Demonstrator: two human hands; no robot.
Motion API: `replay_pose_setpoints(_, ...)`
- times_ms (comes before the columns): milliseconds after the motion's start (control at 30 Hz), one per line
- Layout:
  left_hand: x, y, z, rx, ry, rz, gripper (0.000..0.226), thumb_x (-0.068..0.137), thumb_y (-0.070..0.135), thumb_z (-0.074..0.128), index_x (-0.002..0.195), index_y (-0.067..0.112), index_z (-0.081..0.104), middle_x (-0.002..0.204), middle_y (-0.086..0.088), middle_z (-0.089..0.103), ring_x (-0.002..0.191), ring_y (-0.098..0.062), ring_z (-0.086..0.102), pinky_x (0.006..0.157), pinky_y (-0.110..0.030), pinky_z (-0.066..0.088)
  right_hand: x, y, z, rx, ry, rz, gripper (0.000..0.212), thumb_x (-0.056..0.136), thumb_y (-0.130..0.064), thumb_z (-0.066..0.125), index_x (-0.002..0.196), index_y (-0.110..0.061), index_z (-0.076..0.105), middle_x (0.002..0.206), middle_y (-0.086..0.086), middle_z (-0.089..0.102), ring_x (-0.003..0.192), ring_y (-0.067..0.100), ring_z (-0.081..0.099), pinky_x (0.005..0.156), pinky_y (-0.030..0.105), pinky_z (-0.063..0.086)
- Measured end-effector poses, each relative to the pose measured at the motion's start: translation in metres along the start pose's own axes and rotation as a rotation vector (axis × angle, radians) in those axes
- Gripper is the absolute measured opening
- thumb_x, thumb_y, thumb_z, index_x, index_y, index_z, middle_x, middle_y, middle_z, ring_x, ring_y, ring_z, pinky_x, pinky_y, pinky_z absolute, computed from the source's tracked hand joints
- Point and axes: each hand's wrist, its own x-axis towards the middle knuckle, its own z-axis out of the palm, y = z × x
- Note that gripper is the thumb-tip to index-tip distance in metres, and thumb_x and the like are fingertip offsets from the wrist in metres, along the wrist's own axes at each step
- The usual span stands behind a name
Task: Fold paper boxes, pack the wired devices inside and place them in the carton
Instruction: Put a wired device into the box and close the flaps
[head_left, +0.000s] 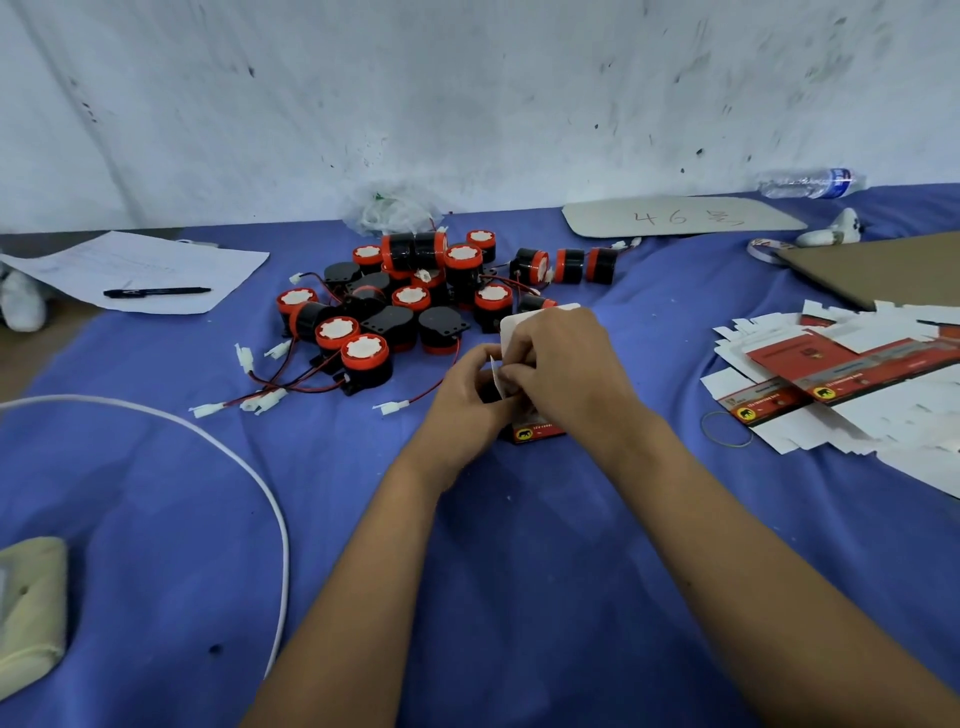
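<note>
Your left hand (470, 392) and right hand (563, 364) meet at the centre of the blue cloth-covered tabletop (519, 545), both closed on one small red-and-white printed paper box (535, 430). The box stands on the cloth. Its white top flap (519, 317) stands up behind your right knuckles. The fingers of both hands pinch a white side flap (496, 376) at the box's open top. Whether a device is inside the box cannot be told; the hands cover the opening.

At 11 o'clock from the box lies a loose pile of round black devices with red rims and white caps (415, 301), with red-and-black wires and white plug connectors (260, 402) trailing toward 9 o'clock. Three more of these devices (569, 265) lie on their sides in a row at 12 o'clock.

At 3 o'clock is a spread stack of flat, unfolded red-and-white box blanks (841, 379), with a yellow rubber band (724, 428) just beside it. A brown cardboard sheet (883, 267) lies at 2 o'clock.

At 10 o'clock, well apart, is a white paper sheet (140, 267) with a black pen (156, 292) on it.
</note>
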Motion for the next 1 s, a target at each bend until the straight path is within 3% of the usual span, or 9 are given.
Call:
replay_pose_setpoints(100, -0.003, 0.001, -0.005, -0.032, -0.057, 0.01, 0.056, 0.082, -0.006, 0.079, 0.129, 0.015, 0.058, 0.113, -0.004, 0.076, 0.105, -0.018, 0.073, 0.083, -0.025, 0.059, -0.004, 0.01, 0.004, 0.088, 0.057, -0.126, 0.009, 0.089, -0.022, 0.074, 0.082, -0.019, 0.079, 0.081, -0.001, 0.075, 0.077, 0.013, 0.064, 0.064, 0.017, 0.046)
replay_pose_setpoints(300, -0.005, 0.001, -0.003, -0.034, -0.084, 0.028, 0.06, 0.083, -0.013, 0.075, 0.134, 0.013, 0.055, 0.121, -0.009, 0.073, 0.111, -0.022, 0.071, 0.092, -0.034, 0.06, -0.011, 0.027, 0.005, 0.386, 0.023, -0.153, 0.007, 0.081, -0.013, 0.08, 0.079, -0.02, 0.08, 0.078, -0.01, 0.075, 0.078, 0.005, 0.068, 0.074, 0.027, 0.056)
replay_pose_setpoints(400, -0.005, 0.001, -0.004, -0.056, -0.097, 0.027, 0.063, 0.083, -0.016, 0.072, 0.135, 0.014, 0.054, 0.121, -0.007, 0.073, 0.112, -0.021, 0.071, 0.091, -0.034, 0.06, -0.012, 0.031, 0.004, 0.337, -0.044, -0.199, 0.01, 0.08, -0.011, 0.08, 0.081, -0.021, 0.081, 0.082, -0.011, 0.075, 0.084, 0.006, 0.065, 0.079, 0.027, 0.054)
replay_pose_setpoints(533, -0.004, 0.002, -0.004, -0.055, -0.095, 0.022, 0.062, 0.082, -0.017, 0.072, 0.132, 0.015, 0.055, 0.105, 0.004, 0.077, 0.099, -0.013, 0.073, 0.082, -0.025, 0.059, -0.01, 0.031, 0.002, 0.213, -0.055, -0.264, 0.012, 0.08, -0.011, 0.078, 0.083, -0.022, 0.082, 0.087, -0.009, 0.075, 0.083, 0.006, 0.06, 0.079, 0.03, 0.052)
replay_pose_setpoints(667, -0.004, 0.001, -0.004, -0.081, -0.078, 0.027, 0.068, 0.082, -0.016, 0.073, 0.139, 0.015, 0.052, 0.119, -0.008, 0.073, 0.105, -0.018, 0.072, 0.086, -0.029, 0.059, -0.008, 0.03, -0.002, 0.081, -0.112, -0.345, 0.009, 0.086, -0.019, 0.075, 0.086, -0.026, 0.081, 0.087, -0.013, 0.064, 0.096, 0.014, 0.049, 0.081, 0.032, 0.046)
replay_pose_setpoints(767, -0.004, 0.001, -0.005, -0.094, -0.072, 0.024, 0.069, 0.083, -0.017, 0.072, 0.14, 0.016, 0.051, 0.123, -0.009, 0.071, 0.106, -0.018, 0.072, 0.088, -0.031, 0.06, -0.007, 0.033, -0.007, 0.074, -0.206, -0.361, 0.015, 0.092, -0.018, 0.068, 0.092, -0.026, 0.081, 0.095, -0.007, 0.067, 0.101, 0.016, 0.048, 0.085, 0.031, 0.044)
replay_pose_setpoints(867, -0.003, 0.0, -0.003, -0.072, -0.083, 0.018, 0.065, 0.084, -0.015, 0.073, 0.137, 0.016, 0.053, 0.115, -0.001, 0.075, 0.103, -0.014, 0.072, 0.085, -0.028, 0.059, -0.005, 0.035, -0.009, 0.051, -0.186, -0.304, 0.017, 0.088, -0.013, 0.067, 0.093, -0.025, 0.079, 0.094, -0.007, 0.064, 0.091, 0.017, 0.057, 0.075, 0.031, 0.047)
replay_pose_setpoints(1000, -0.003, 0.001, -0.003, -0.052, -0.116, 0.014, 0.061, 0.085, -0.012, 0.073, 0.134, 0.018, 0.053, 0.116, -0.008, 0.074, 0.101, -0.019, 0.069, 0.088, -0.031, 0.059, -0.003, 0.036, -0.009, -0.014, -0.159, -0.254, 0.01, 0.085, -0.018, 0.072, 0.085, -0.024, 0.08, 0.087, -0.006, 0.068, 0.083, 0.016, 0.06, 0.067, 0.024, 0.041)
